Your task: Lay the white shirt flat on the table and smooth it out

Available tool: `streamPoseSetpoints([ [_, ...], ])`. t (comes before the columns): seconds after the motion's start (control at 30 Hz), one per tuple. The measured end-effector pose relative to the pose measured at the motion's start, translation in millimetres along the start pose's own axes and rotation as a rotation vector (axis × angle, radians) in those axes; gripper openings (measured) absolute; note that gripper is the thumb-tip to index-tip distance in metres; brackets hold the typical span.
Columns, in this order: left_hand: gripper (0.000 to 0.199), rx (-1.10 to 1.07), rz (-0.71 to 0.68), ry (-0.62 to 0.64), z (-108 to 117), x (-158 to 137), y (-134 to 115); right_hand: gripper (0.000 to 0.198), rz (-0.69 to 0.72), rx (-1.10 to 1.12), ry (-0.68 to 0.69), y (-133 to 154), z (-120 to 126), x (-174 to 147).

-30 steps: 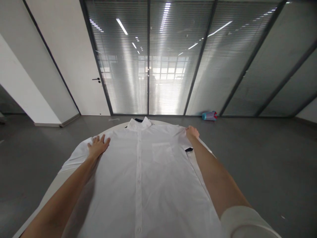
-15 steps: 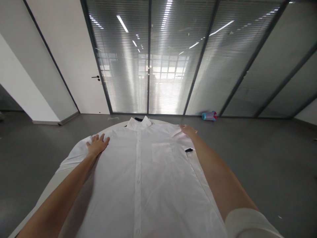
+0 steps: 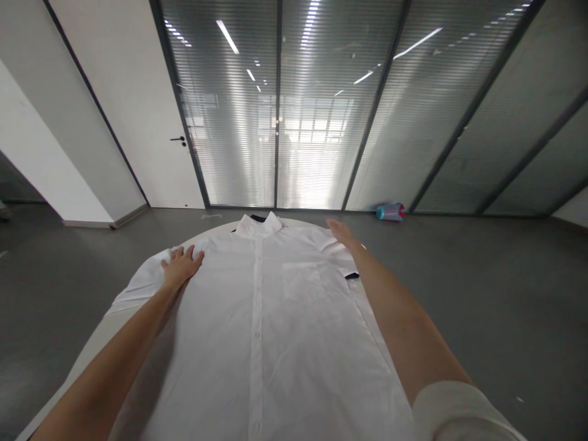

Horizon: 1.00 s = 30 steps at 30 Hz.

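A white short-sleeved shirt [image 3: 225, 318] lies spread out, front side up, with its collar [image 3: 260, 226] at the far end and a button strip down the middle. My left hand [image 3: 182, 264] rests flat on the shoulder at the left, fingers spread. Over the shoulder on the right side is my right hand [image 3: 340, 231], slightly blurred, its fingers stretched out toward the far edge and holding nothing that shows. My right forearm covers part of that sleeve. A dark patch [image 3: 351, 276] shows at the sleeve's opening.
The shirt lies on a pale rounded table [image 3: 98, 344]. Beyond it runs a glass partition [image 3: 312, 171] with blinds, beside a white door [image 3: 138, 122]. A blue and red bundle [image 3: 390, 212] sits on the grey floor [image 3: 496, 294] by the glass.
My right hand has let go of the shirt's right-side shoulder and sleeve and shifted slightly up and left, fingers straightened. My left hand has stayed in place on the shirt.
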<state>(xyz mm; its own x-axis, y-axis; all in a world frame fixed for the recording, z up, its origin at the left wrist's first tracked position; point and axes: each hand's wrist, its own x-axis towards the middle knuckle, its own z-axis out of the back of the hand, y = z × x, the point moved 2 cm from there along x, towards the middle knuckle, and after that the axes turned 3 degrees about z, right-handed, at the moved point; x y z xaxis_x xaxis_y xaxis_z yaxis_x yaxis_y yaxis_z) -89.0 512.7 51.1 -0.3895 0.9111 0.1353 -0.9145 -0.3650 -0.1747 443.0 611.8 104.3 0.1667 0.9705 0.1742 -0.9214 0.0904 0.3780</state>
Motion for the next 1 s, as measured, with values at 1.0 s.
streamPoseSetpoints([
  [1.0, 0.052, -0.171, -0.391, -0.333, 36.5, -95.0, -73.8, 0.063, 0.219, -0.204, 0.142, 95.5, -48.8, -193.2],
])
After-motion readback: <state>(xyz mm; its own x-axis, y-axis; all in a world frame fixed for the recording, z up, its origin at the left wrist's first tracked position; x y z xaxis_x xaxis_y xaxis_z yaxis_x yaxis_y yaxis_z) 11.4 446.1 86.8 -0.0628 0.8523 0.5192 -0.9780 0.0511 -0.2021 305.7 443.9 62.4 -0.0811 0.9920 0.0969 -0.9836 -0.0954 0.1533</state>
